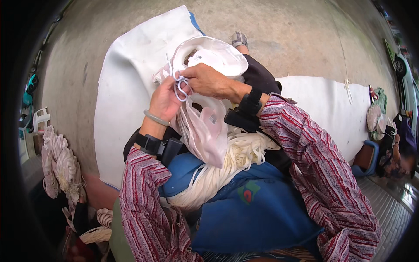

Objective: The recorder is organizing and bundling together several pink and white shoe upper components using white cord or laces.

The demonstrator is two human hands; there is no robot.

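Left of upper centre, the left hand [165,101] and right hand [208,81] pinch the cord [176,87] between them, one end pointing up, loops hanging down. The white bundle [203,131] spreads below and upper right of the grip.

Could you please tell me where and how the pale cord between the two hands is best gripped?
I would probably pinch the pale cord near its upper free end, coming from the upper left: that end stands up thin and clear, whereas the looped middle is crowded by the left hand and the right hand.
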